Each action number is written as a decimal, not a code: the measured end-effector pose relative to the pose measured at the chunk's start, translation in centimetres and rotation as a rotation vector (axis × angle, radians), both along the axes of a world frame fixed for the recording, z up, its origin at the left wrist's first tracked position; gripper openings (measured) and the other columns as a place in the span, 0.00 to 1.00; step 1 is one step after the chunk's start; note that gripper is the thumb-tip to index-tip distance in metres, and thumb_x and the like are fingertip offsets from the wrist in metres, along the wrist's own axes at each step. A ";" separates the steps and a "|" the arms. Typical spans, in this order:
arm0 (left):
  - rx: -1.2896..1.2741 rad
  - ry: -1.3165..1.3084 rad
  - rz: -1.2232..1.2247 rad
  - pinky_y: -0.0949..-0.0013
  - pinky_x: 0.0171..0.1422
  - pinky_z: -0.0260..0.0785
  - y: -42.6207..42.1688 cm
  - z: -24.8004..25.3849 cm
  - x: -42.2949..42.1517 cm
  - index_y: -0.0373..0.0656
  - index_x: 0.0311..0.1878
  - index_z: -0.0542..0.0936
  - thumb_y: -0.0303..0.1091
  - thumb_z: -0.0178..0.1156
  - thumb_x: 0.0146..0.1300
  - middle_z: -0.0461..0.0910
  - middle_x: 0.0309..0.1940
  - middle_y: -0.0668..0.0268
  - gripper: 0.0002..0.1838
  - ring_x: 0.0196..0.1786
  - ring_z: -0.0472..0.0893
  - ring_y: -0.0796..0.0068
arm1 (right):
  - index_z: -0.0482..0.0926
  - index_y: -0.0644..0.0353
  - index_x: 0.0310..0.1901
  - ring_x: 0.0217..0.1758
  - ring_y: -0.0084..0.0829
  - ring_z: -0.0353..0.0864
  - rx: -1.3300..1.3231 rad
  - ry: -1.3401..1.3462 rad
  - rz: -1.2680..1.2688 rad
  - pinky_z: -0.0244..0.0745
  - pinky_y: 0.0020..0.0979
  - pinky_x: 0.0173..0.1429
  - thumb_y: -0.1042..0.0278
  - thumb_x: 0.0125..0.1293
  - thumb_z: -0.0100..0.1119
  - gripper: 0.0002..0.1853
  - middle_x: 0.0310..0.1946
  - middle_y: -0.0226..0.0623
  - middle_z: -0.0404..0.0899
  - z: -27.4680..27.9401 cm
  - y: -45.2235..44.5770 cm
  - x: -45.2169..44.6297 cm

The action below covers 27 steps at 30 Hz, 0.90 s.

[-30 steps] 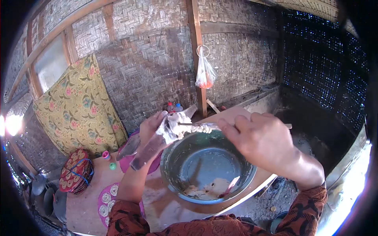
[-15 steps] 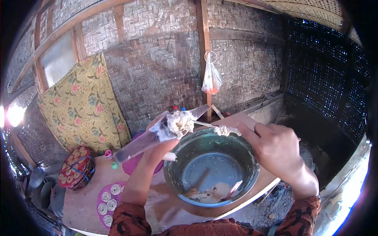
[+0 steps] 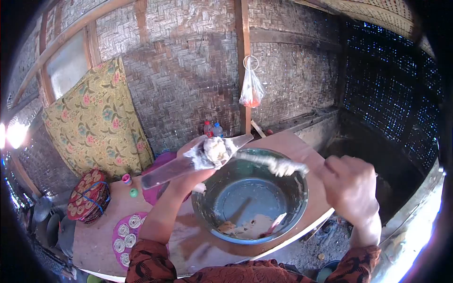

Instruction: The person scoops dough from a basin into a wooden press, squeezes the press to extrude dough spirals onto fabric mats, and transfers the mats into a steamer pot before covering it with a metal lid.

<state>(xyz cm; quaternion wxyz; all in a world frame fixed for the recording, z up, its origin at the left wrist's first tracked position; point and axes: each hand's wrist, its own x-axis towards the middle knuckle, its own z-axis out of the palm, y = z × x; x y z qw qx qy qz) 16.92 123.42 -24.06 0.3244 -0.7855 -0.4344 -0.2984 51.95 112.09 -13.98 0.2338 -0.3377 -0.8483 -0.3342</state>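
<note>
My left hand (image 3: 196,178) is wrapped round a long, flat dough press (image 3: 163,178), raised beside the basin's upper left rim. White dough (image 3: 217,150) is heaped over the middle of the press, and a pale tube (image 3: 200,187) sticks out below my hand. Blurred by motion, my right hand (image 3: 351,188) is closed round the end of a stick (image 3: 252,158) with clumps of dough along it. This stick crosses above the dark basin (image 3: 249,241), which has dough remnants and a pale-handled utensil (image 3: 278,220) at its near side.
Coiled dough rounds (image 3: 130,241) lie on a purple sheet on the wooden table (image 3: 99,245). A red-topped basket (image 3: 89,195), pink cup (image 3: 126,179) and green ball (image 3: 133,193) stand at the left. Two small bottles (image 3: 212,129) are behind. A plastic bag (image 3: 252,92) hangs from a post.
My right hand has moved right and slightly down, drawing the stick's dough-covered part rightward, away from the press. My left hand stays nearly in place, holding the press.
</note>
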 end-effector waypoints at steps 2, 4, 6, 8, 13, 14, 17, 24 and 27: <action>-0.029 0.131 0.112 0.61 0.53 0.71 -2.0 2.1 1.9 0.54 0.48 0.75 0.41 0.50 0.64 0.79 0.45 0.70 0.11 0.46 0.78 0.69 | 0.76 0.53 0.52 0.24 0.34 0.76 -0.108 0.242 0.152 0.73 0.31 0.27 0.79 0.51 0.54 0.24 0.28 0.36 0.73 -1.3 2.6 -1.0; -0.877 -1.079 -0.893 0.62 0.56 0.69 -0.8 0.7 2.7 0.55 0.52 0.74 0.43 0.49 0.65 0.78 0.47 0.70 0.14 0.48 0.78 0.69 | 0.70 0.50 0.60 0.28 0.44 0.77 -0.261 0.527 0.364 0.74 0.38 0.33 0.86 0.51 0.50 0.32 0.33 0.44 0.73 -5.6 5.6 -3.8; -0.675 -0.765 -0.564 0.62 0.56 0.69 -0.8 2.0 4.2 0.53 0.50 0.75 0.43 0.50 0.64 0.79 0.47 0.69 0.14 0.48 0.78 0.69 | 0.65 0.49 0.65 0.34 0.49 0.77 -0.466 0.638 0.426 0.74 0.42 0.38 0.88 0.51 0.48 0.36 0.38 0.50 0.72 -8.1 6.2 -6.8; -0.246 -0.144 0.094 0.63 0.57 0.68 -1.3 3.2 4.8 0.50 0.48 0.77 0.44 0.51 0.63 0.79 0.46 0.66 0.15 0.49 0.78 0.69 | 0.63 0.51 0.66 0.34 0.49 0.77 -0.586 0.716 0.476 0.75 0.40 0.38 0.88 0.53 0.48 0.36 0.37 0.50 0.73 -9.7 5.1 -8.1; 0.076 0.050 0.164 0.67 0.54 0.71 -1.1 3.5 1.7 0.53 0.41 0.80 0.43 0.61 0.56 0.82 0.37 0.71 0.11 0.45 0.79 0.72 | 0.66 0.55 0.64 0.28 0.33 0.76 -0.830 0.773 0.609 0.74 0.31 0.35 0.85 0.60 0.47 0.29 0.32 0.47 0.78 -10.0 4.2 -5.1; 0.224 -0.164 -0.090 0.66 0.51 0.72 -0.4 2.6 1.3 0.53 0.40 0.80 0.42 0.62 0.54 0.82 0.36 0.72 0.11 0.43 0.80 0.71 | 0.67 0.55 0.63 0.26 0.27 0.75 -1.010 0.825 0.520 0.73 0.28 0.33 0.84 0.62 0.46 0.26 0.29 0.45 0.79 -9.1 4.2 -4.4; 0.039 -0.147 0.146 0.68 0.49 0.74 -2.5 3.5 3.3 0.51 0.39 0.81 0.44 0.65 0.51 0.82 0.36 0.70 0.13 0.41 0.81 0.70 | 0.68 0.56 0.63 0.24 0.18 0.67 -0.947 0.861 0.531 0.68 0.22 0.30 0.79 0.66 0.46 0.22 0.26 0.35 0.76 -9.8 6.5 -6.0; -0.184 -0.612 -0.148 0.69 0.55 0.70 -1.5 2.6 0.6 0.46 0.42 0.79 0.40 0.68 0.48 0.82 0.37 0.67 0.18 0.45 0.80 0.71 | 0.68 0.59 0.62 0.29 0.17 0.71 -0.862 0.812 0.699 0.70 0.21 0.34 0.81 0.66 0.45 0.22 0.39 0.41 0.81 -11.2 4.7 -8.2; -0.070 -0.558 -0.126 0.66 0.59 0.66 -2.4 3.9 -2.7 0.46 0.47 0.78 0.42 0.62 0.57 0.82 0.42 0.66 0.17 0.47 0.79 0.71 | 0.75 0.55 0.56 0.36 0.24 0.80 -1.203 0.744 0.571 0.74 0.23 0.41 0.85 0.61 0.47 0.23 0.40 0.41 0.83 -8.9 4.1 -5.3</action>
